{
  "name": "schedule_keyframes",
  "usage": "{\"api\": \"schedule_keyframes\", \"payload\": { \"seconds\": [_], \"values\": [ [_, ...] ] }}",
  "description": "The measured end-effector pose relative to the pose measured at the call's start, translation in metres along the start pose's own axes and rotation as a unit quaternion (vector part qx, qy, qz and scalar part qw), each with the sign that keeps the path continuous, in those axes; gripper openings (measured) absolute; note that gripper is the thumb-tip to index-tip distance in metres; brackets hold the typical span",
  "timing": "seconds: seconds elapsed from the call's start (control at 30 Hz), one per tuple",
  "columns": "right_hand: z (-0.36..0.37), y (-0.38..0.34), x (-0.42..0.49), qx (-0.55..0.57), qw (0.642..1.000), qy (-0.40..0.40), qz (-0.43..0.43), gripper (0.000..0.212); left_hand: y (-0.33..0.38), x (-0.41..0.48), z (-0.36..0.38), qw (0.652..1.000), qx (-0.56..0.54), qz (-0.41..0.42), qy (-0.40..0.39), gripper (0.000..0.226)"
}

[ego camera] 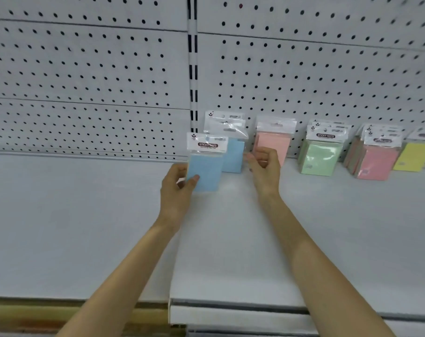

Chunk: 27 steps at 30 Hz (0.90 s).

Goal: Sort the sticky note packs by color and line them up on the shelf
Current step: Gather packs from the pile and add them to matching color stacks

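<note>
A white metal pegboard back panel [85,69] dotted with dark holes fills the upper half of the view. It is split by a white upright with black slots [193,69]. Below it runs a flat white shelf [85,227].

Along the back of the shelf, right of the upright, sticky note packs in clear bags with white header cards lean against the panel in colour groups. From left to right these are a few light blue packs [233,154], a peach pack [273,142], a stack of pale green packs [320,156], a stack of pink packs [376,164] and a yellow pack [415,156].

The left hand [176,188] grips one more light blue sticky note pack [206,166] by its lower left corner, thumb on the front face. The pack is upright above the shelf, just in front and left of the blue group.

The right hand [263,164] holds nothing. Its fingers are loosely curled beside the right edge of the blue group, in front of the peach pack. Whether they touch the blue packs cannot be told.

The held pack's header reads "STICKY NOTE", as does the front green pack's. The other labels are too blurred to read.
</note>
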State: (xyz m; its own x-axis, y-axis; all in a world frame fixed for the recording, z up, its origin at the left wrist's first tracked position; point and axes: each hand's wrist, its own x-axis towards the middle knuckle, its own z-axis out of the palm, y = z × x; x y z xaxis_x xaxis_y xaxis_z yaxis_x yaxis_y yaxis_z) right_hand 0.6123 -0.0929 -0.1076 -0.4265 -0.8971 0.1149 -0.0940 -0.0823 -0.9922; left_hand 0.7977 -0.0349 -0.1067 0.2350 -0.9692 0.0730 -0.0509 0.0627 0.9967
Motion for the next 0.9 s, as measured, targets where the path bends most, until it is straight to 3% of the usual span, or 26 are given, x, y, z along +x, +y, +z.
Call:
{"api": "schedule_keyframes", "payload": {
  "seconds": [0.13, 0.33, 0.53, 0.7, 0.83, 0.9],
  "values": [
    [-0.021, 0.001, 0.0, -0.023, 0.999, -0.025, -0.005, 0.024, 0.004, 0.031, 0.015, 0.994, 0.093, 0.051, -0.032, 0.017],
    [-0.041, 0.004, -0.002, -0.089, 0.993, -0.064, -0.031, 0.034, -0.005, 0.046, 0.029, 0.965, 0.228, 0.131, -0.01, 0.034],
    [-0.046, 0.009, -0.001, -0.145, 0.983, -0.098, -0.053, 0.041, -0.008, 0.057, 0.031, 0.957, 0.251, 0.144, -0.024, 0.054],
    [-0.049, 0.009, 0.0, -0.171, 0.977, -0.108, -0.07, 0.044, -0.011, 0.058, 0.035, 0.966, 0.224, 0.127, -0.039, 0.052],
    [-0.06, 0.005, 0.002, -0.175, 0.974, -0.12, -0.079, 0.048, -0.008, 0.054, 0.035, 0.966, 0.233, 0.105, -0.023, 0.058],
    [-0.074, 0.0, 0.002, -0.201, 0.964, -0.138, -0.109, 0.051, -0.003, 0.048, 0.035, 0.955, 0.264, 0.136, 0.001, 0.067]
  ]
}}
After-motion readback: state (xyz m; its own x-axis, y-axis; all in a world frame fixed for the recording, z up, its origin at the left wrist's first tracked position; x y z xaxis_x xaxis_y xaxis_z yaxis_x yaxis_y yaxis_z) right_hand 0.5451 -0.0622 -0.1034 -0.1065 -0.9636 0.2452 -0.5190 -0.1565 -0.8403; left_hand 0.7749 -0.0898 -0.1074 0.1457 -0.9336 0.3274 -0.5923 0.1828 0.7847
